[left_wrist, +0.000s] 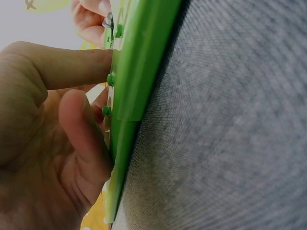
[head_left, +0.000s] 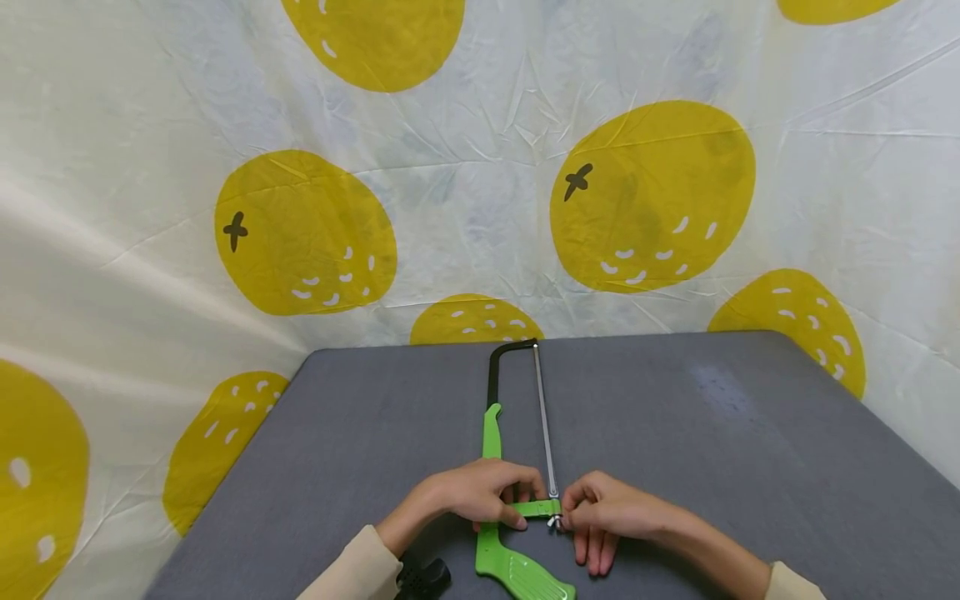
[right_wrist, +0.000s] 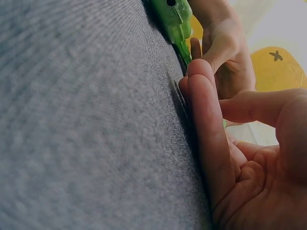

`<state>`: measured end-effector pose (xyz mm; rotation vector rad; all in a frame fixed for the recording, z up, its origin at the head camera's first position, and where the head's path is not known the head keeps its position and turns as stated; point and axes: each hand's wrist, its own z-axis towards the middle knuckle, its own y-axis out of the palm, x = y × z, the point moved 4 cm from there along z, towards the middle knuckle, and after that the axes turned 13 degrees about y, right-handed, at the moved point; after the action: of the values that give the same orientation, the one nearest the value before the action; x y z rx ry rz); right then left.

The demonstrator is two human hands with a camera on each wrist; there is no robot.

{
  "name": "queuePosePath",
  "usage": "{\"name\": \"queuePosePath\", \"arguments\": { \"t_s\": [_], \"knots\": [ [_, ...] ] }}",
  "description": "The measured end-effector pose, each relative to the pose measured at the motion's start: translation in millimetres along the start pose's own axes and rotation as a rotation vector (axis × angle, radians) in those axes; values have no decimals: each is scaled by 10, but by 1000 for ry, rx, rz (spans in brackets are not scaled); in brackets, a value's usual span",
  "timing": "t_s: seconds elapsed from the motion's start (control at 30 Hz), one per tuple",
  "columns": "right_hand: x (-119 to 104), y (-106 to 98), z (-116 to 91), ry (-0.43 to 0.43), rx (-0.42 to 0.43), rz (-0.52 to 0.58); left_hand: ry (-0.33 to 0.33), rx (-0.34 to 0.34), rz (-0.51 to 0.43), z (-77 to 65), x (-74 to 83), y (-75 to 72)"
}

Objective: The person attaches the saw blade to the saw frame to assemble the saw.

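A hacksaw with a green frame and handle (head_left: pixel 525 573) lies flat on the grey table, its black front bow (head_left: pixel 493 375) pointing away from me. The silver blade (head_left: pixel 543 421) runs along its right side to a green cross arm (head_left: pixel 534 508). My left hand (head_left: pixel 483 493) grips the frame near this arm, with thumb and fingers around the green parts. At the arm's outer end, my right hand (head_left: pixel 618 510) pinches a small metal wing nut (head_left: pixel 554 522) between thumb and forefinger. The right hand's other fingers (right_wrist: pixel 208 129) extend down by the tabletop.
The grey tabletop (head_left: pixel 712 467) reaches back to a hanging cloth (head_left: pixel 472 208) with yellow fruit prints, which also encloses both sides. Close to the left sleeve lies a black object (head_left: pixel 427 578), partly out of view.
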<state>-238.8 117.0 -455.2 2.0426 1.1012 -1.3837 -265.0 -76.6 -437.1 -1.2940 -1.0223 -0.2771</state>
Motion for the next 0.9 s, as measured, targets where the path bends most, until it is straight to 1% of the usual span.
{"name": "queuePosePath", "arguments": {
  "t_s": [0.23, 0.53, 0.9],
  "knots": [
    [2, -9, -4, -3, -4, -3, -4, 0, -10, 8, -3, -3],
    [12, -15, 1, -21, -45, 7, 0, 2, -17, 4, -15, 3],
    [27, -17, 4, -28, -57, 13, 9, 2, -22, 12, -32, 14]
  ]
}}
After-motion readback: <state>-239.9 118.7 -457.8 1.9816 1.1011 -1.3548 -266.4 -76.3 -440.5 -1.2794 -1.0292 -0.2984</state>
